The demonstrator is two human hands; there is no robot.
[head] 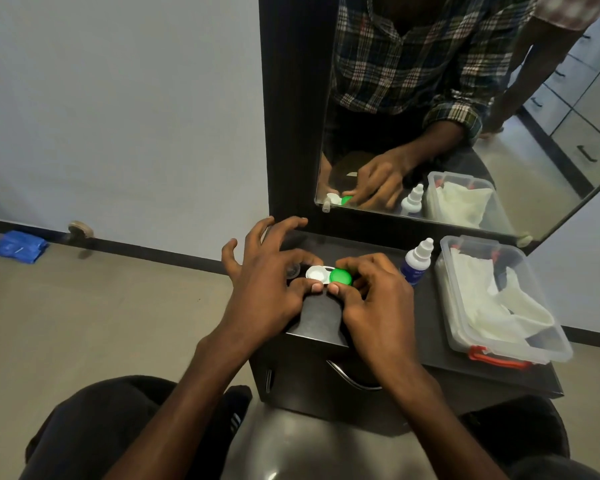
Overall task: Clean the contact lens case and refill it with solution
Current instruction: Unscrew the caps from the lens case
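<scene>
A white contact lens case [317, 276] lies on the dark dresser top [426, 327]. Its left well has a white cap on it and its right well carries a green cap [341, 276]. My left hand [267, 282] pinches the case's left end between thumb and index finger, the other fingers spread upward. My right hand [374, 296] grips the green cap with thumb and fingers. A small clear cap [292, 271] rests on the top just left of the case. The solution bottle [417, 261], white with a blue label and an uncapped nozzle, stands upright to the right.
A clear plastic box [561, 344] with white cloths and red latches sits at the right end of the dresser top. A mirror [465, 109] stands behind, reflecting the hands and objects. A blue packet [20, 245] lies on the floor at left. My knees are below.
</scene>
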